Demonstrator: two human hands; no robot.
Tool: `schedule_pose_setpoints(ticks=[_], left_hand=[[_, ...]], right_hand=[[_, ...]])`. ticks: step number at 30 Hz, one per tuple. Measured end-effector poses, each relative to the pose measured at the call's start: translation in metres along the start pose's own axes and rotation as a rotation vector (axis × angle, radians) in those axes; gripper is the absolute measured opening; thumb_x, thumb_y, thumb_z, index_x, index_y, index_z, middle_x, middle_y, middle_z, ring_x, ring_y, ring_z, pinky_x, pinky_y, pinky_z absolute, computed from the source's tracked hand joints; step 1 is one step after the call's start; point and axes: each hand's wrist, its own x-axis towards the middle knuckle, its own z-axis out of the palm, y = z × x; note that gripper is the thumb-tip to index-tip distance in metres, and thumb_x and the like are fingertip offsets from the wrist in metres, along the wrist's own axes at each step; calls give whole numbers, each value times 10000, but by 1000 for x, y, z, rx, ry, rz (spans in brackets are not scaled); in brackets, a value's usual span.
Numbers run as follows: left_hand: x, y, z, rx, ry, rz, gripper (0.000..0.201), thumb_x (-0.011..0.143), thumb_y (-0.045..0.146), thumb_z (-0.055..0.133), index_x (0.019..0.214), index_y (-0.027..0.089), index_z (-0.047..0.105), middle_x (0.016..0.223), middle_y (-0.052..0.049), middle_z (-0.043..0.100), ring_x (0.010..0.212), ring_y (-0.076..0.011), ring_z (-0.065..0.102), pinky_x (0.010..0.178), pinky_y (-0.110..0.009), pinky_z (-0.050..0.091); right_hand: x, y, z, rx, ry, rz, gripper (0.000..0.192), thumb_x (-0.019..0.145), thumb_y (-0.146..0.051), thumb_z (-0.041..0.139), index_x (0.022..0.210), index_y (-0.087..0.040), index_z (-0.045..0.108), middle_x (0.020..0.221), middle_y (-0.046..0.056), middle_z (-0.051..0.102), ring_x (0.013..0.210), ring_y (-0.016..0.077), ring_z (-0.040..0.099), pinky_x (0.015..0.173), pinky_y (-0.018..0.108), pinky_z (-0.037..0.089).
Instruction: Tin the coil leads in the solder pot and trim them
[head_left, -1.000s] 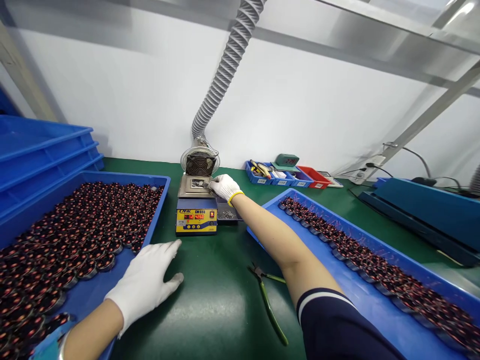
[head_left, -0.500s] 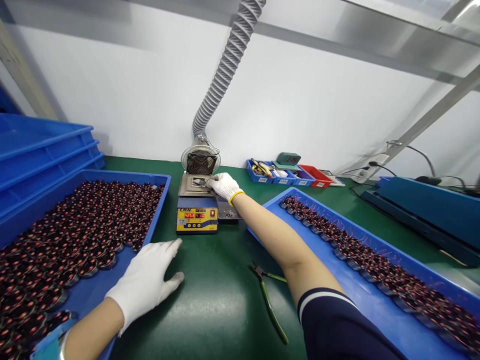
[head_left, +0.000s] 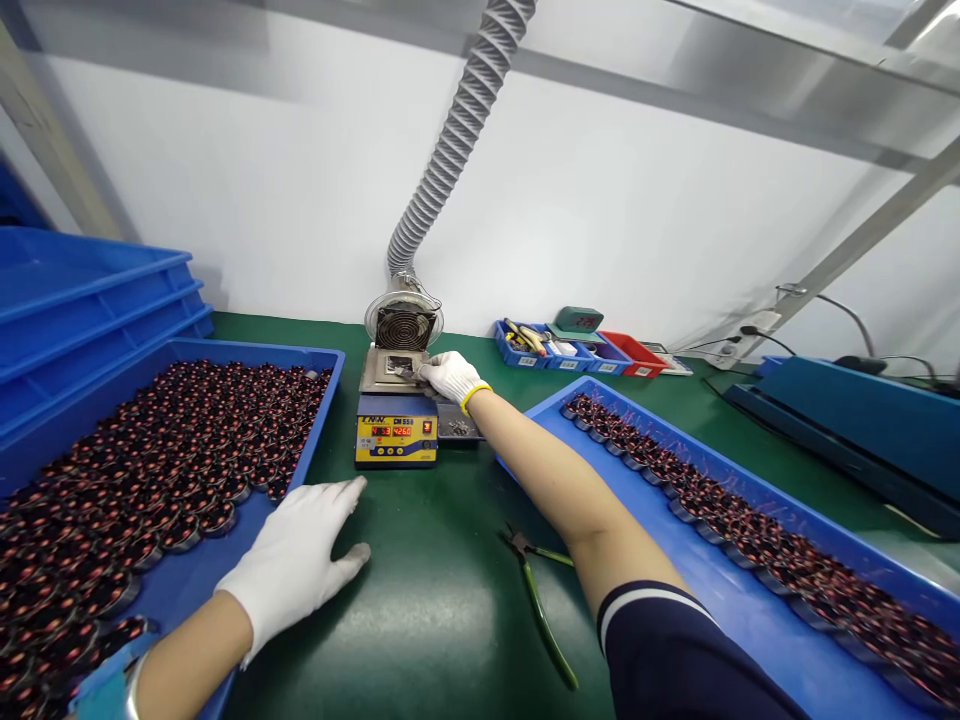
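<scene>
Head view: I am watching the right hand (head_left: 450, 375), in a white knit glove with a yellow cuff, reaching far forward over the small grey-and-yellow solder pot with a red digital readout (head_left: 395, 415). Its fingers are closing together on a small dark part (head_left: 406, 371) at the square opening on top of the pot — the part is too small for me to tell more. The left hand (head_left: 296, 560), also in a white glove, is lying flat with fingers spread, resting across the near right corner of the wide blue plastic tray on the left (head_left: 187, 585) and onto the green bench mat (head_left: 435, 600); it is gripping nothing. That tray is holding many dark round coils wound with reddish copper wire (head_left: 157, 455). A second long blue tray on the right (head_left: 720, 590) is carrying rows of the same coils, with the right forearm crossing its near edge. Green-handled cutting pliers (head_left: 540, 600) are lying on the mat between the trays. Behind the pot, a ribbed grey extraction hose (head_left: 450, 150) is rising from a small round fan (head_left: 403, 326).
</scene>
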Motion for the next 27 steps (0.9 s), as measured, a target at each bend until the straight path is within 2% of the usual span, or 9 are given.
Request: schedule_pose_setpoints(ticks=[7,16,19,23,27], left_hand=[[-1,-1,1,-22,21,-2,596,785,419,537,1312,155,452,1270,-113,583,1173,-289,525,992,-421,392],[0,-1,1,14,-15,2,604,801,452,511,1321,154,445,1288,-110,572,1177,-284,521,993,-414,395],[0,-1,1,33,-32,-9,612,805,474,500,1327,159,443,1287,-109,574,1179,-288,520,979,-421,408],[1,-2,0,51,-38,-7,616,803,482,495,1322,155,452,1291,-107,571,1182,-292,518,980,-425,407],[0,-3,1,58,-27,6,614,794,489,498,1308,154,473,1282,-113,578,1167,-298,531,977,-428,408]], right_hand=[[7,-3,5,89,-13,30,173,777,-268,543,794,-141,659,493,-5,599,423,86,526,443,155,434],[6,3,-1,56,20,18,229,794,-316,528,835,-156,688,549,-2,636,451,79,557,454,142,435],[3,13,-12,-4,40,1,253,798,-354,528,858,-182,704,640,0,671,508,73,589,486,132,434],[-10,36,-39,-136,73,7,316,848,-365,455,984,-199,687,736,1,694,598,79,627,545,135,449],[-35,58,-59,-370,117,24,327,858,-368,456,1049,-201,663,892,42,700,793,146,654,664,199,477]])
